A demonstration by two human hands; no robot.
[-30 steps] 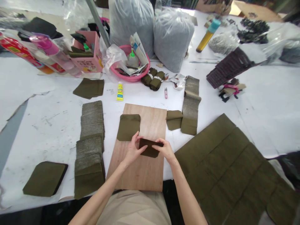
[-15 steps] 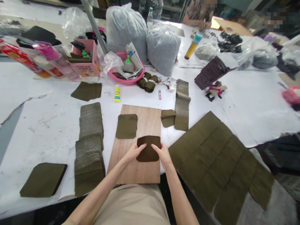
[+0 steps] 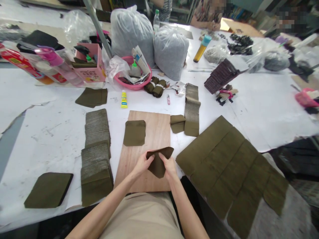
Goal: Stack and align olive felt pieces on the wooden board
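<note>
Between my two hands is a dark olive fabric piece [image 3: 158,167], bent so that its lower part comes to a rounded point. My left hand [image 3: 145,163] grips its left side with the thumb on top. On the right side, my right hand [image 3: 169,165] pinches it the same way. Both hands are over a wooden board [image 3: 159,129]. A small stack of olive fabric pieces [image 3: 134,133] lies on the board's upper left. Left of the board, a long overlapping row of olive pieces [image 3: 96,159] is spread out.
Large olive panels [image 3: 231,166] cover the right side near me. A thick olive stack [image 3: 47,191] sits at the front left. Beyond the board are a yellow glue tube [image 3: 124,99], small pink snips [image 3: 168,99], a pink basket [image 3: 139,87] and filled plastic bags [image 3: 171,49].
The fabric piece was nearly flat between my hands and is now bent, its right corner raised. My right hand has turned and moved slightly inward.
</note>
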